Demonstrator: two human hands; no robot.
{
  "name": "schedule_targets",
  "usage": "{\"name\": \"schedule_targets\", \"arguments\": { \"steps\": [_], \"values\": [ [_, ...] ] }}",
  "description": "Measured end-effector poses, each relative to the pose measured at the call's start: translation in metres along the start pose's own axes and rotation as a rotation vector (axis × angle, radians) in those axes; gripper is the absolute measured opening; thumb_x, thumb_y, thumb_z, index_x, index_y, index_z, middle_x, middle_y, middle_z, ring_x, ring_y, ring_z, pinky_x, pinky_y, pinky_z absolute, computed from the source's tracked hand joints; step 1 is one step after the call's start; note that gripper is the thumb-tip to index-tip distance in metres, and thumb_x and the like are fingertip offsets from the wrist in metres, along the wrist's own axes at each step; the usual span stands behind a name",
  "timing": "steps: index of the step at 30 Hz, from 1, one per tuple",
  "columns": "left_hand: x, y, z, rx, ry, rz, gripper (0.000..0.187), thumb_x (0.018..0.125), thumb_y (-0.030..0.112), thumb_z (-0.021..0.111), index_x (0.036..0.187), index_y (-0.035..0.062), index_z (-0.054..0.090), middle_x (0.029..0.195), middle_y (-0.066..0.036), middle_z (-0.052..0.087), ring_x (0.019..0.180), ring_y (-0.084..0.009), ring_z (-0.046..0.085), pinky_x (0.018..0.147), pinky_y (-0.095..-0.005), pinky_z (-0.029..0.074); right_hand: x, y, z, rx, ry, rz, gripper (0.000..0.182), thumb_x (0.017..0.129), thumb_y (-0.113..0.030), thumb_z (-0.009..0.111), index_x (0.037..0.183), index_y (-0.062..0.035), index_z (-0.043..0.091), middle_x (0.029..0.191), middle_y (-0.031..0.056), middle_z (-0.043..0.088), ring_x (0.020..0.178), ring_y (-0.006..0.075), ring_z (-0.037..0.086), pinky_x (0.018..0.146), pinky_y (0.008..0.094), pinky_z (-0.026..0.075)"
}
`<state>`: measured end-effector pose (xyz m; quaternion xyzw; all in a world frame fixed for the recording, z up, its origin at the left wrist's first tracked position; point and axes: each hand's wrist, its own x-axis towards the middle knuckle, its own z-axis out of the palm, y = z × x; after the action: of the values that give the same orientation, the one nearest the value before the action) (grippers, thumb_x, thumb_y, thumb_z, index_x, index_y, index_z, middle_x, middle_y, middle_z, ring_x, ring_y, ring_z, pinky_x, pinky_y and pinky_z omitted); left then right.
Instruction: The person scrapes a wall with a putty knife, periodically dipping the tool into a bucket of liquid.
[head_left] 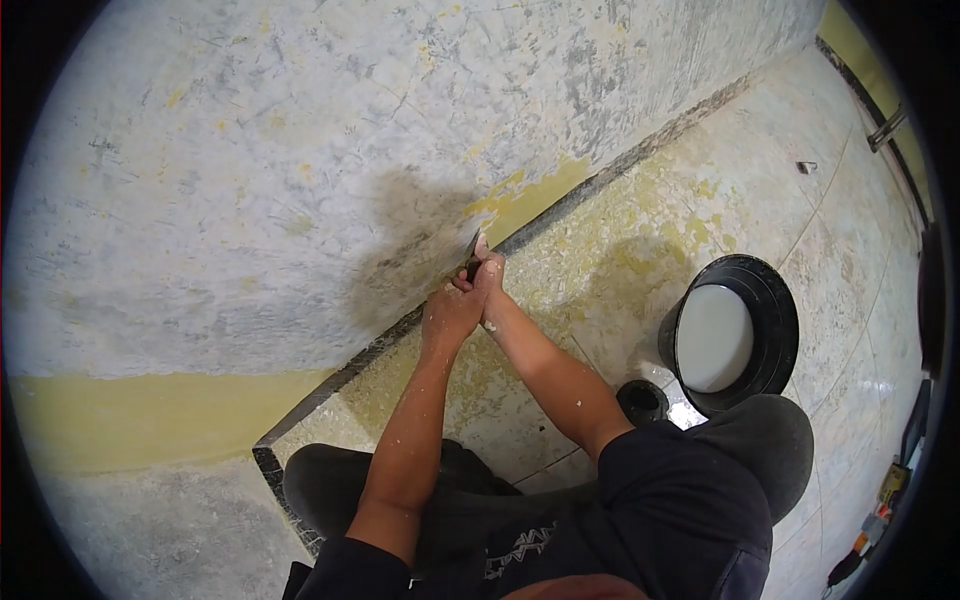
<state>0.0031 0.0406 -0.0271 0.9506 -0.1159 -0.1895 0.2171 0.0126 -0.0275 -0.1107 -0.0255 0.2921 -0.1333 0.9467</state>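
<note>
My left hand (452, 310) and my right hand (488, 275) are together at the foot of the wall, both closed around the handle of a scraper (474, 243). The scraper's thin blade touches or nearly touches the wall (300, 200) beside a strip of yellow paint (540, 198). Much of the handle is hidden by my fingers. Above the strip the wall is whitish grey with scratches and small yellow specks. White flecks cover my hands and forearms.
On the floor (820, 250) to the right stands a black bucket (785, 345) of whitish liquid, with a small black container (642, 401) beside it. Yellow paint flakes (640, 200) lie along the dark baseboard (375, 350). Several tools (865, 540) lie at the lower right.
</note>
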Motion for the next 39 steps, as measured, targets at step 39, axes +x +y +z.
{"name": "schedule_targets", "arguments": {
  "steps": [39],
  "values": [
    [0.004, 0.027, -0.001, 0.076, -0.076, 0.037, 0.075, 0.078, 0.072, 0.052, 0.101, 0.0023, 0.066, 0.107, -0.022, 0.066, 0.107, -0.0391, 0.06, 0.092, -0.043, 0.046, 0.011, -0.022, 0.001, 0.145, -0.059, -0.051, 0.038, 0.09, -0.047, 0.058, 0.084, -0.0101, 0.052, 0.059, 0.0039, 0.049, 0.037, 0.0159, 0.037, 0.033, 0.0262, 0.03]
  ]
}}
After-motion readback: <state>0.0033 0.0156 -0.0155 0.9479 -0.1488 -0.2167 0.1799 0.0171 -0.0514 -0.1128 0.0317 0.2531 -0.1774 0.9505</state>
